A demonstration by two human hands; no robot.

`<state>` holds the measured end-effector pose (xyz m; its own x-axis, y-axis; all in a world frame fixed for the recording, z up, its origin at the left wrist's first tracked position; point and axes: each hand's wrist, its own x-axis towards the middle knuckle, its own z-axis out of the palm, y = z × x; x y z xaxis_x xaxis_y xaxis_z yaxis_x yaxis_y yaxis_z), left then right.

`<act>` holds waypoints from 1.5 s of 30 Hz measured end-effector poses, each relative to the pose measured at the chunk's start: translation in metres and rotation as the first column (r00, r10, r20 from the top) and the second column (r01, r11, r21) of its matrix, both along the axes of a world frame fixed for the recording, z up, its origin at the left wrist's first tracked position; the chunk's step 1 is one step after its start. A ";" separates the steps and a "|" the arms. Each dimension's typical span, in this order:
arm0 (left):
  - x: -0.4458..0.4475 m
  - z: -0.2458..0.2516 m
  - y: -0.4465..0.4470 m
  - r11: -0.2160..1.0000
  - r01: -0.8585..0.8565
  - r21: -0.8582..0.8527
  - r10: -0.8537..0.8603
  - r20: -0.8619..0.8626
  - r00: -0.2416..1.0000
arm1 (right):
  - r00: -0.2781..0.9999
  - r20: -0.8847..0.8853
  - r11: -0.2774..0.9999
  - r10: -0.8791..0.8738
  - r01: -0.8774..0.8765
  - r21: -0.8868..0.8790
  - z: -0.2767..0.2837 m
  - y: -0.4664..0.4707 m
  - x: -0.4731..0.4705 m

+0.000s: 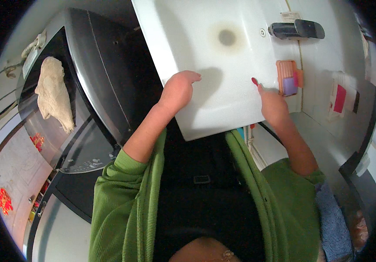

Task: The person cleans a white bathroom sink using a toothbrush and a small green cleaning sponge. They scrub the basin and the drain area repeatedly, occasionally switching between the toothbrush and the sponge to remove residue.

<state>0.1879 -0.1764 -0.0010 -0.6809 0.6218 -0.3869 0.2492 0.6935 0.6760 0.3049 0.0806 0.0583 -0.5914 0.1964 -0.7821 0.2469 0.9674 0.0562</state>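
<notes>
Before me is a white washbasin (237, 98) with a round, dark drain (227, 37) surrounded by a yellowish stain. My left hand (178, 88) is over the basin's left rim, its back towards me and its fingertips pointing inward. The underside of that hand is hidden, so I cannot tell whether it touches the rim or holds anything. At the right side of the basin, my right hand (274, 104) grips a small red object (255, 81) at its fingertips; most of it is hidden. Just beyond that hand sits an orange soap dish (281, 69) with a purple block (289, 86) in it.
A dark faucet (296, 29) stands on the basin's right edge. To the left, a beige cloth (53, 93) lies on the dark lid of a washing machine (83, 144). A small holder (339, 98) is on the right wall. A blue towel (333, 222) hangs at the lower right.
</notes>
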 end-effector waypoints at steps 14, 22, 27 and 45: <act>0.002 0.005 0.012 0.997 -0.074 0.006 0.074 -0.009 0.997 | 0.922 -0.378 0.944 -0.078 -0.054 -0.327 -0.073 -0.063 -0.071; 0.010 -0.003 0.021 0.996 0.087 -0.019 -0.089 -0.079 0.993 | 0.957 -0.288 0.961 -0.038 -0.044 -0.272 -0.085 -0.042 -0.017; 0.003 -0.025 0.039 0.941 0.240 -0.237 -0.272 -0.110 0.956 | 0.856 -0.494 0.979 -0.150 0.057 -0.198 -0.145 -0.030 -0.103; -0.087 -0.111 0.107 0.979 0.170 -0.113 -0.203 -0.451 0.869 | 0.443 -0.639 0.777 -0.628 0.332 -0.534 -0.080 -0.008 -0.008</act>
